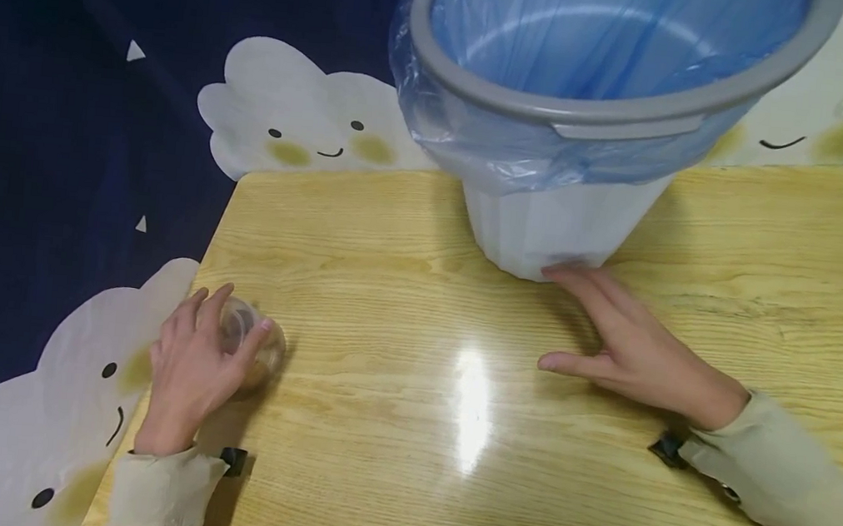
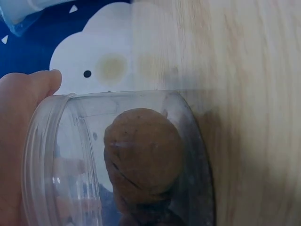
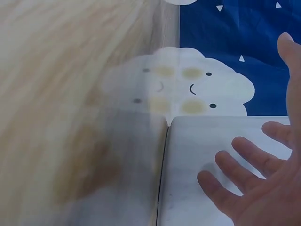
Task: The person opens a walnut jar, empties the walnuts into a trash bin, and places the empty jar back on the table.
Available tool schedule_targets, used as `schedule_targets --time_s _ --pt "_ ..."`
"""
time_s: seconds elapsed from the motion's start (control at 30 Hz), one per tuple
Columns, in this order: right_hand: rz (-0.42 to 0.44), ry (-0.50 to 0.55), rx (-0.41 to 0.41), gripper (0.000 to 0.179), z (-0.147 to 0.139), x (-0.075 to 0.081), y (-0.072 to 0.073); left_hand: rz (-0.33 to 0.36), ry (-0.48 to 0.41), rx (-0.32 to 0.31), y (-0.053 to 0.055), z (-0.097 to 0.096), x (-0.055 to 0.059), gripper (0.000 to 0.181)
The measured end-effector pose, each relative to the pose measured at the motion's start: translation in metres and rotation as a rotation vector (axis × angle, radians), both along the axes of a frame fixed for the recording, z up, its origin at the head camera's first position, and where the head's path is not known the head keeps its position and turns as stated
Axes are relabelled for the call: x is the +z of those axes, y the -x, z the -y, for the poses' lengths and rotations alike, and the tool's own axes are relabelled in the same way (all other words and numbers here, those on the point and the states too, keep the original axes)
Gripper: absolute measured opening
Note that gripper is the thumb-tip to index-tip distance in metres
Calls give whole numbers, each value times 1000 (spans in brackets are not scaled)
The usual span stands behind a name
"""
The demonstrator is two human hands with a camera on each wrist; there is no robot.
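From my distant seat I am seeing the left hand [image 1: 195, 352] gripping a clear jar [image 1: 270, 354] at the left side of the table [image 1: 385, 335]. Its fingers are curling around the upper part, with the thumb lying on the right side of the jar and the other fingers on the left and far side. I am supposing this grip is serving to hold the jar steady and upright, because a brown lump [image 2: 143, 150] is sitting low inside, below the fingers. Whether the jar's base is touching the wood, I cannot tell.

The right hand [image 1: 632, 348] is holding nothing; its fingers are extending straight and spread, pointing to the foot of the white bin [image 1: 560, 225]. I cannot say if the fingertips are touching it. Perhaps they are serving to steady it. The bin is standing on the far part of the table, and a blue bag [image 1: 535, 173] is folding over its rim, probably so that it is not slipping inside.
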State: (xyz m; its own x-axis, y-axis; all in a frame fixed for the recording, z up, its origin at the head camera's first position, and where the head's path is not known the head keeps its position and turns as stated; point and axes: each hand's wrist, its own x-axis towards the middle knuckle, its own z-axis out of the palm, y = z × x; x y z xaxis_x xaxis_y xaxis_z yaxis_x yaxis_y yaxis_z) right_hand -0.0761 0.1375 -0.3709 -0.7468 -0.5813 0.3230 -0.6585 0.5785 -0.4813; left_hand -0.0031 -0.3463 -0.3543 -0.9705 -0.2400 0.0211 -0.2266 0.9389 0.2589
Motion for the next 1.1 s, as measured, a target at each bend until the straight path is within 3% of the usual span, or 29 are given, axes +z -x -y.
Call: schedule_targets --time_s 0.27,0.77,1.1 --pt "91 0 14 98 6 -1 -1 -39 6 -61 7 -15 -1 77" --pt "139 23 63 90 12 -7 -1 -53 -12 -145 21 -40 -4 77" --pt "179 13 51 87 13 -8 -1 -63 -17 -209 28 -56 -6 78"
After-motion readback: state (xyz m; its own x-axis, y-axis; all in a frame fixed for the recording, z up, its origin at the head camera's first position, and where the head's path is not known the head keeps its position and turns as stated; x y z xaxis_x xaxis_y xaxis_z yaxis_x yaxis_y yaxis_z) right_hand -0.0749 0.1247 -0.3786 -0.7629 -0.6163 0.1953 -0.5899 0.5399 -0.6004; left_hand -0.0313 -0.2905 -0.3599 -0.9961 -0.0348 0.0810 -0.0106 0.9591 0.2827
